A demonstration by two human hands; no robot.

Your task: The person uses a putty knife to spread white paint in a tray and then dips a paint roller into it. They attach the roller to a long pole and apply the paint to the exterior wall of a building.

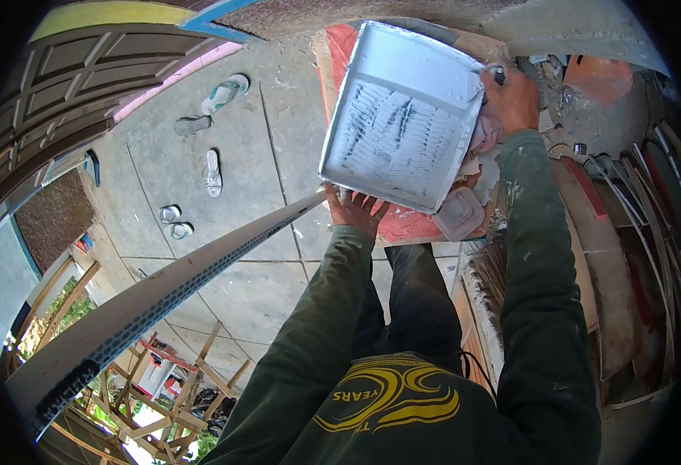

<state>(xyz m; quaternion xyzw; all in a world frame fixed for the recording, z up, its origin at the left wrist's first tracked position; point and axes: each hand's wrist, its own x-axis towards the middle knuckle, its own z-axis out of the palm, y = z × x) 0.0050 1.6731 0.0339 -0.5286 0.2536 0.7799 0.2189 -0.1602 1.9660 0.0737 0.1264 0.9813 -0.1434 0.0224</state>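
Stretching farther out, the right hand (513, 101) grasps the paint tray (406, 116) at right; the left hand (355, 213), fingers spread, supports its near edge.

Home's concrete patio (243, 170), scattered slippers (213, 172)

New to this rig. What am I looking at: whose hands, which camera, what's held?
No robot: a person's bare hands, seen by one head-worn camera looking forward and down. The right hand grips the right edge of a paint-smeared tray; the left hand is at its near edge, its grip partly hidden. Beneath the tray lies a stained red sheet, with a plastic container near its corner. A long pole reaches toward the left hand. Sandals lie on the floor.
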